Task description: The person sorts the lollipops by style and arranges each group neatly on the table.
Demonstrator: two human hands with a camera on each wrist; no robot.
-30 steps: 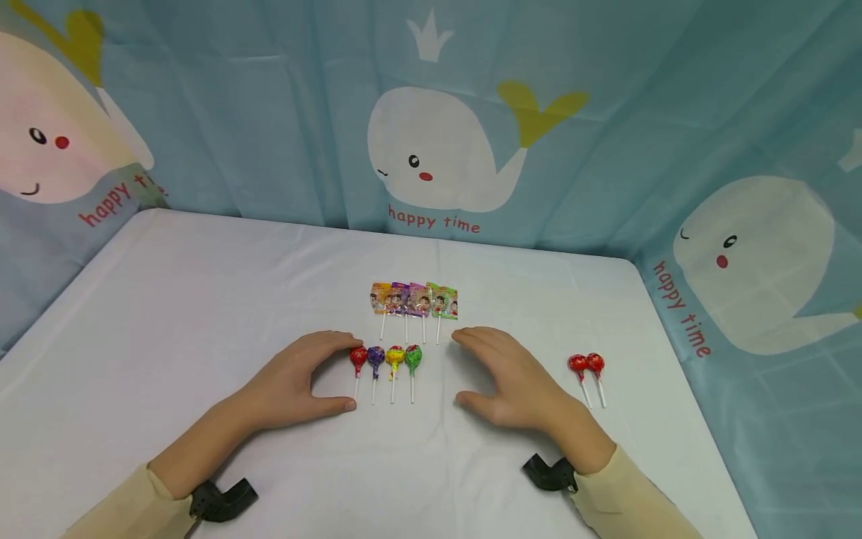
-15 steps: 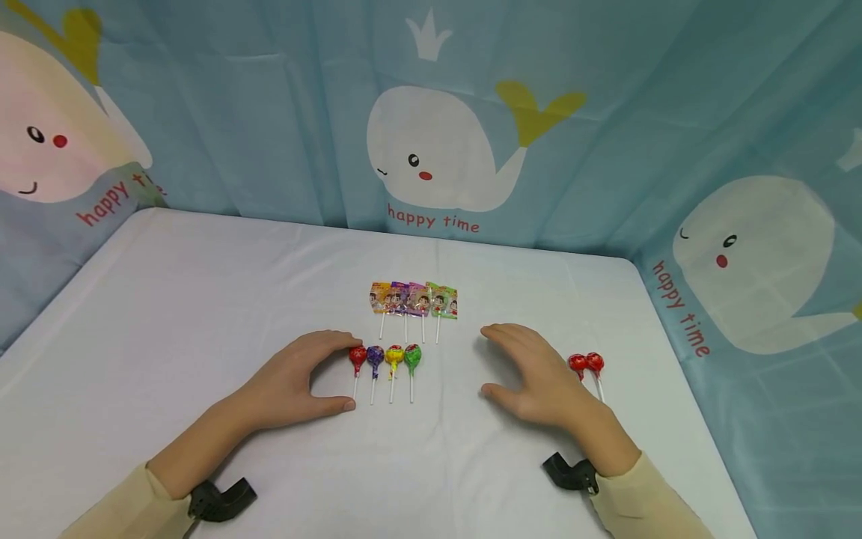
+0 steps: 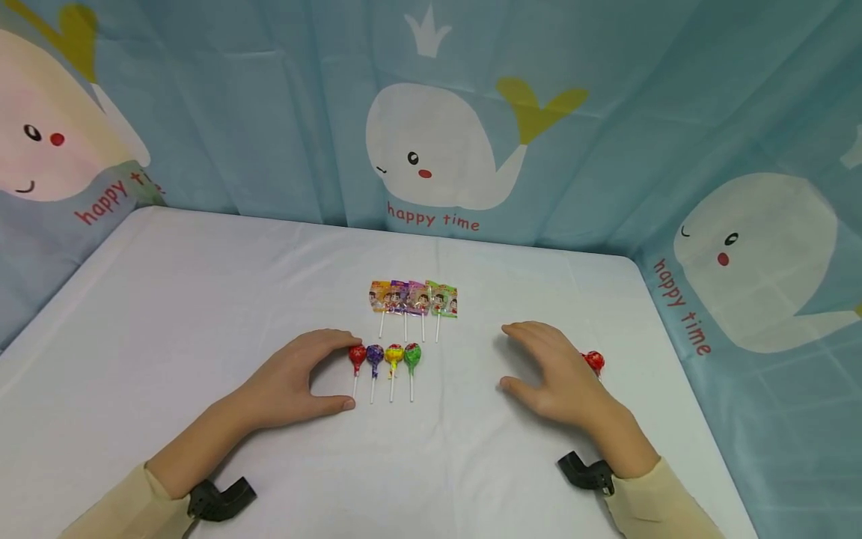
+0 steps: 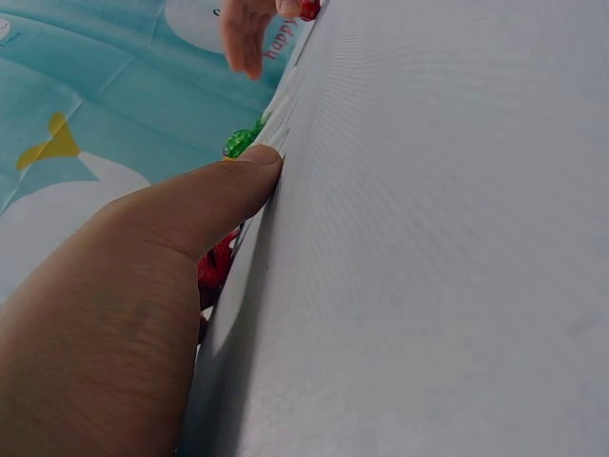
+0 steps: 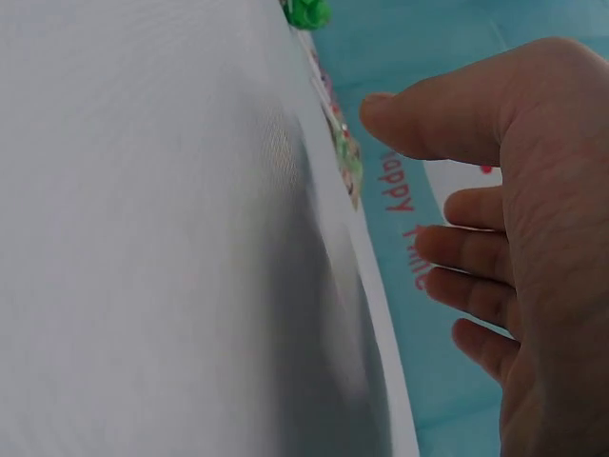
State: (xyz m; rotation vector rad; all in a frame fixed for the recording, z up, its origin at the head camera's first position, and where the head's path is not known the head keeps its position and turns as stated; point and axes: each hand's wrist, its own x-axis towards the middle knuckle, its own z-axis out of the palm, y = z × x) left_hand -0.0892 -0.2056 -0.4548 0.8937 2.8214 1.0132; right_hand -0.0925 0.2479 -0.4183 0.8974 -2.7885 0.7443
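Note:
In the head view, a red lollipop (image 3: 358, 355), a purple lollipop (image 3: 375, 355), a yellow lollipop (image 3: 394, 354) and a green lollipop (image 3: 413, 355) lie side by side, sticks toward me. My left hand (image 3: 289, 385) rests at the row's left end, fingertips right at the red head and thumb near its stick's lower end. My right hand (image 3: 555, 378) hovers apart from the row, thumb and fingers spread with nothing between them. It partly covers the red lollipops (image 3: 595, 361) at the right. The right wrist view shows the right hand's fingers (image 5: 466, 249) loosely bent.
Behind the row lie several flat-wrapped lollipops (image 3: 414, 298) in orange, purple, pink and green packets, overlapping. White cloth covers the table (image 3: 202, 299). A blue curtain (image 3: 269, 112) printed with whales hangs along the back and sides.
My right hand has moved to the right, away from the row, and now overlaps the red lollipops at the right. My left hand stays in place at the row's left end.

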